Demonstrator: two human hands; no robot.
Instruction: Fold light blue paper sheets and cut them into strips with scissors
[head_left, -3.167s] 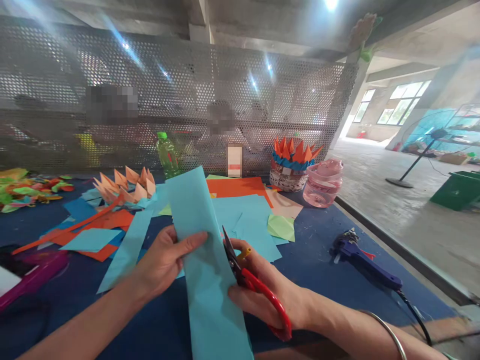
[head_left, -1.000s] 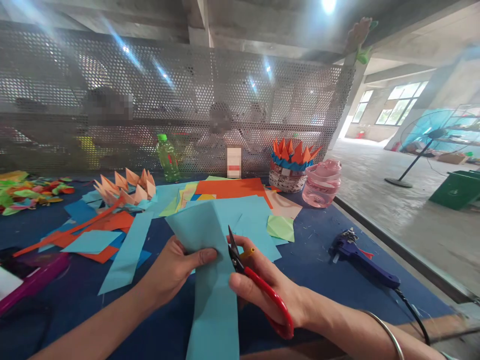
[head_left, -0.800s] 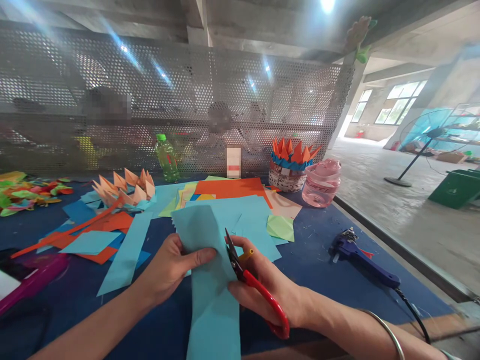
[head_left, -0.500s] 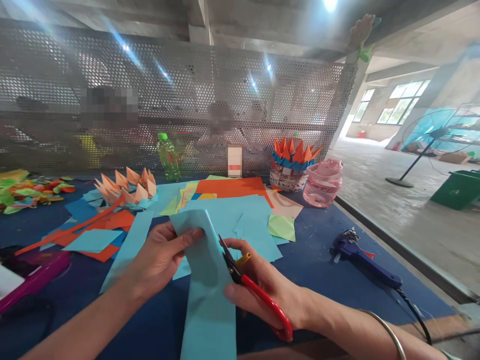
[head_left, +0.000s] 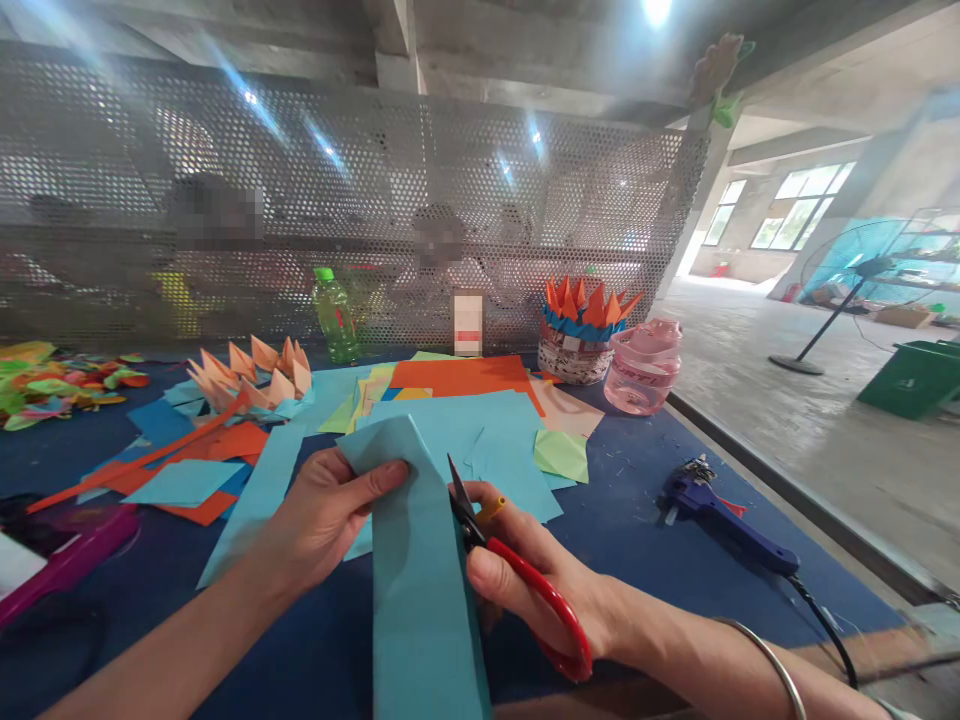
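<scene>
Across the blue bench (head_left: 630,560), the left hand (head_left: 322,510) pinches a folded sky-blue paper strip (head_left: 416,590) in a narrow grip. The right hand (head_left: 521,575) closes around red-handled scissors (head_left: 559,625), tips just beside the strip's edge. Loose pinching could let the paper slip, skewing a cut.

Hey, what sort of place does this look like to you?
Probably a paper-craft workshop in a bare concrete building: a blue-covered worktable is strewn with cut coloured paper, with a hot glue gun and a folded paper crown nearby.
</scene>
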